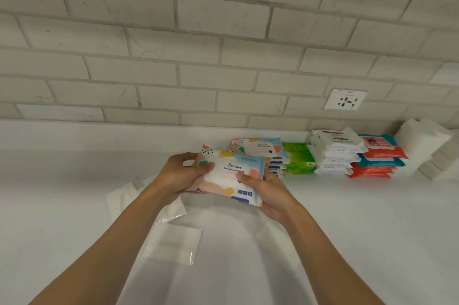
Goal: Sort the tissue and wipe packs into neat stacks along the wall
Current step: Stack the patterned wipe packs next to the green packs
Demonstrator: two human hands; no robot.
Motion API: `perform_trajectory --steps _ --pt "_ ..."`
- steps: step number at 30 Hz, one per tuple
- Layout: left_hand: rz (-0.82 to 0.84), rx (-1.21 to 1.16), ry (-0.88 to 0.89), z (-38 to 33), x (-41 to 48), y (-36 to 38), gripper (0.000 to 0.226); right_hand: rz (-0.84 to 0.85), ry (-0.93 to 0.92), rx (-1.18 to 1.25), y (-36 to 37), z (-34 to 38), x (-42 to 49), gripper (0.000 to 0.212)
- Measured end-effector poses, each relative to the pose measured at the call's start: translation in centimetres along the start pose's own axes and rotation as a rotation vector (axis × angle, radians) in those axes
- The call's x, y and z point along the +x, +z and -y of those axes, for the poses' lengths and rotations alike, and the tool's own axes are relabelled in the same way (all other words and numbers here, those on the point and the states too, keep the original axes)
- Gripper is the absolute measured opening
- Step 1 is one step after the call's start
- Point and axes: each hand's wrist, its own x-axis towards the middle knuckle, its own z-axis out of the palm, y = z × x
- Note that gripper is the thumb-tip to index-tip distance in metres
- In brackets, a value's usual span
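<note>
We hold a wipe pack (pixel 231 175) in both hands; the left hand (pixel 178 175) pinches its left end and the right hand (pixel 265 195) curls under its right end, so each grip is closed round it; it hangs above the desk (pixel 347 230), down and well to the left of the socket (pixel 345 99).

We judge the sorting mostly done; below the socket, stacks line the wall (pixel 198 31): a matching stack (pixel 258 149) to its lower left, then green packs (pixel 298 158), white packs (pixel 335 153) almost straight below it, red and teal packs (pixel 377 155), and plain white tissues (pixel 419 146) to its lower right. What is left is this pack and the clear-wrapped tissue packs (pixel 173 245) lying loose far down-left of the socket.

The held pack reads "Stalove" and "CLEANING WET WIPES"; the matching stack shows the same name; the white packs' labels are too blurred to read.
</note>
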Motion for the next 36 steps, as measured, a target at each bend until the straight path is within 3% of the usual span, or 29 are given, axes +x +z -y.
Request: perform_trajectory --steps 8,16,19,23,32,36 --pt "-0.044 0.088 0.046 -2.1 4.7 4.4 0.016 -0.145 -0.170 -0.282 -4.4 5.0 4.1 0.031" --pt "-0.060 0.219 0.076 -3.0 9.8 8.3 0.032 -0.412 -0.292 -0.655 -7.2 7.3 8.7 0.060" --pt "-0.106 0.256 0.065 -2.3 11.2 9.3 0.046 -0.426 -0.304 -0.786 -7.7 7.4 9.9 0.062" --pt "-0.157 0.351 0.116 -0.7 12.5 10.4 0.015 -0.406 -0.291 -0.847 -8.3 6.9 11.1 0.060" --pt "-0.163 0.460 0.188 0.5 12.9 10.6 0.017 -0.418 -0.254 -0.907 -9.4 5.1 13.0 0.067" --pt "-0.148 0.471 0.187 0.6 12.5 10.7 0.018 -0.452 -0.271 -1.054 -9.8 4.5 13.4 0.055"
